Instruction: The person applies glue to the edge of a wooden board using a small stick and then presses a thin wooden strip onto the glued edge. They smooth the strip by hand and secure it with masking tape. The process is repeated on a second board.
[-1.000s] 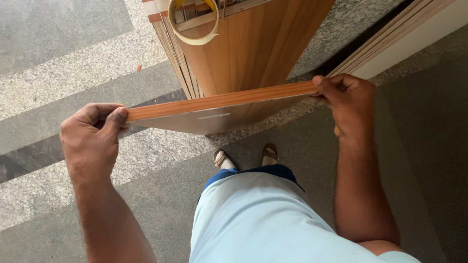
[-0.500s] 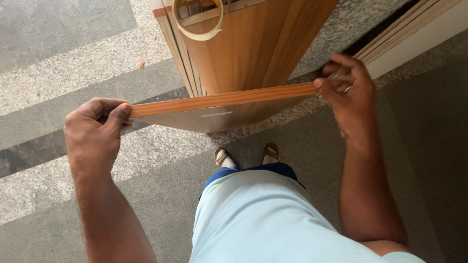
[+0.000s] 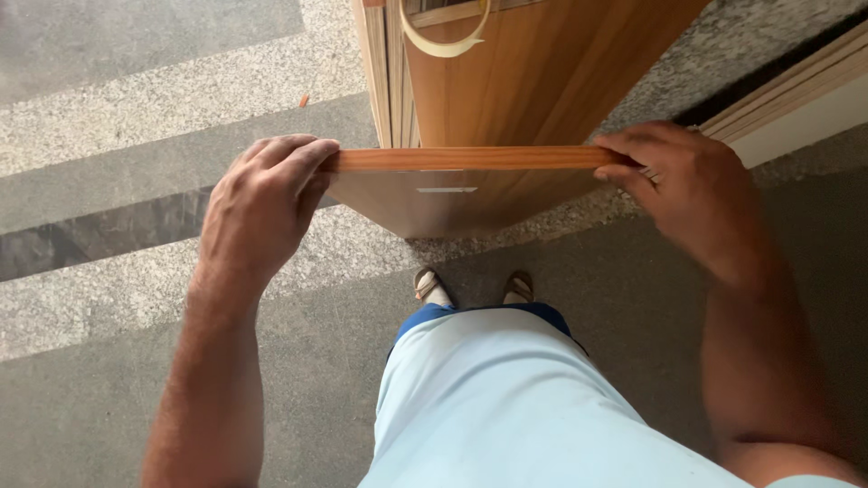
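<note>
- I see the left hand (image 3: 262, 203) closed over the left end of a thin wood-coloured strip (image 3: 466, 159), fingers curled together over the top, thumb hidden underneath.
- The right hand (image 3: 687, 185) holds the strip's right end, fingertips pressed together on it in a pinch.
- The strip runs level from left to right between the two hands, lying along the near top edge of a wood-coloured board (image 3: 506, 90).
- The board stands upright in the middle of the scene and stretches away to the far side; a small pale rectangular label (image 3: 446, 190) sits on its near face just below the strip.
- A roll of pale tape (image 3: 443, 41) rests on top of the board at the far edge, only partly in view.
- More boards (image 3: 384, 72) lean just left of it, edges showing.
- Below, I see two sandalled feet (image 3: 475, 287) on the speckled grey floor (image 3: 136, 117), banded light and dark.
</note>
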